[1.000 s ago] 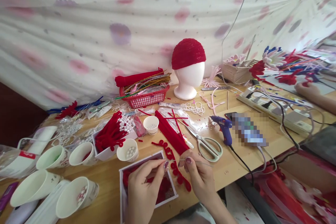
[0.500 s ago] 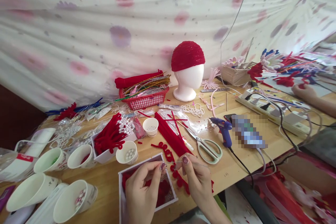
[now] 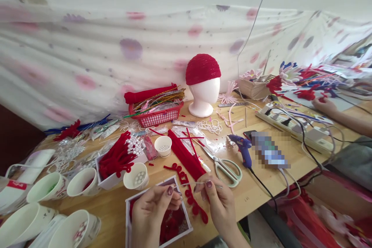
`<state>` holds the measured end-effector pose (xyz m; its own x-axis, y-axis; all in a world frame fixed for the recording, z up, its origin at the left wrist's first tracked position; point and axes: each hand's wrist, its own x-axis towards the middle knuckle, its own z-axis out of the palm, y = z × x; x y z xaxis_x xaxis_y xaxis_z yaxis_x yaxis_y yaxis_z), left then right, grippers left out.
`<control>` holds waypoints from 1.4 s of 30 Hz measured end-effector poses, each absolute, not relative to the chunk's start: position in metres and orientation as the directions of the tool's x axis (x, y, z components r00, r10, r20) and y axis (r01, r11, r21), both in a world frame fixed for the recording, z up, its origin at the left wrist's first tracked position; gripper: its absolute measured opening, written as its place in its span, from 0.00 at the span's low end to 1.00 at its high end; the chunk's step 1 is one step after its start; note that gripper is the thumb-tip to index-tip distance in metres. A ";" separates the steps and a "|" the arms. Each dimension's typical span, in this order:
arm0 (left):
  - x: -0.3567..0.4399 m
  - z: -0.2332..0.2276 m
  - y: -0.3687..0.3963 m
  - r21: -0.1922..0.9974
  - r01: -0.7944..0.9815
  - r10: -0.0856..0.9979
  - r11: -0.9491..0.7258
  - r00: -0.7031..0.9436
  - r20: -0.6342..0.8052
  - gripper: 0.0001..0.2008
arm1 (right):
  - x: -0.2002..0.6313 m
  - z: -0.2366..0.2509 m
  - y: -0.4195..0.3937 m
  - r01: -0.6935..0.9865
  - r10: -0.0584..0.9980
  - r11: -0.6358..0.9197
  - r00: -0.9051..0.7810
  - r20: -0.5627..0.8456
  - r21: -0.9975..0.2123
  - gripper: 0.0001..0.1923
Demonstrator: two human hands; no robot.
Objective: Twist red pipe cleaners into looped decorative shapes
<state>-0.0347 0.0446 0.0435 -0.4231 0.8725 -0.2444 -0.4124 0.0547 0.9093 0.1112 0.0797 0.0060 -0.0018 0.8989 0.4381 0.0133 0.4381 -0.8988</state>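
My right hand (image 3: 221, 207) pinches a thin wire (image 3: 190, 183) between thumb and fingers, and its tail sticks out past the knuckles. The wire reaches across to my left hand (image 3: 154, 209), whose thumb and index finger are pressed together at its other end. Anything tiny in that left pinch is too small to make out. Under my left hand lies a white open box (image 3: 128, 217) with red fuzzy pieces (image 3: 171, 226) inside. A curled red chenille strip (image 3: 190, 197) rests on the table between my hands.
Paper cups of beads (image 3: 136, 176) stand left. Scissors (image 3: 228, 170), a blue glue gun (image 3: 242, 147) and a phone (image 3: 269, 149) lie right. Behind are a red basket (image 3: 157, 116) and a foam head (image 3: 203, 97) in red wrapping. Another person's hand (image 3: 324, 104) works far right.
My hands have moved farther apart, and a longer stretch of wire shows between them. The whole view has shifted slightly, with the table scene lower and further left.
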 end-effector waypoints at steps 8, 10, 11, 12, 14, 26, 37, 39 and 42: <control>-0.040 0.042 0.046 0.585 -0.773 0.918 0.244 -0.009 -0.396 0.17 | 0.110 0.005 0.081 -0.108 0.920 0.387 -0.029 0.392 -0.916 0.27; -0.042 0.040 0.046 0.564 -0.786 0.920 0.252 0.013 -0.392 0.16 | 0.111 0.005 0.082 -0.112 0.914 0.399 -0.039 0.405 -0.910 0.27; -0.043 0.040 0.046 0.558 -0.790 0.918 0.254 0.016 -0.395 0.16 | 0.112 0.006 0.083 -0.109 0.908 0.410 -0.043 0.417 -0.905 0.27; -0.043 0.040 0.046 0.553 -0.792 0.915 0.258 0.017 -0.402 0.16 | 0.112 0.006 0.083 -0.105 0.903 0.421 -0.048 0.427 -0.901 0.26; -0.043 0.041 0.048 0.551 -0.789 0.905 0.273 0.018 -0.424 0.17 | 0.114 0.007 0.083 -0.093 0.899 0.430 -0.050 0.436 -0.898 0.26; -0.039 0.036 0.050 0.534 -0.765 0.902 0.360 0.138 -0.410 0.16 | 0.114 0.008 0.080 -0.117 0.915 0.378 -0.107 0.390 -0.918 0.28; -0.025 0.046 0.052 0.692 -0.687 0.920 0.224 -0.086 -0.383 0.19 | 0.122 0.010 0.081 -0.017 0.922 0.385 -0.040 0.386 -0.923 0.29; -0.024 0.046 0.050 0.777 -0.611 0.930 0.151 -0.178 -0.321 0.19 | 0.124 0.011 0.082 0.016 0.918 0.396 -0.017 0.395 -0.918 0.29; -0.023 0.048 0.049 0.907 -0.420 0.927 0.030 -0.327 -0.182 0.17 | 0.125 0.013 0.082 0.049 0.912 0.410 -0.016 0.410 -0.911 0.28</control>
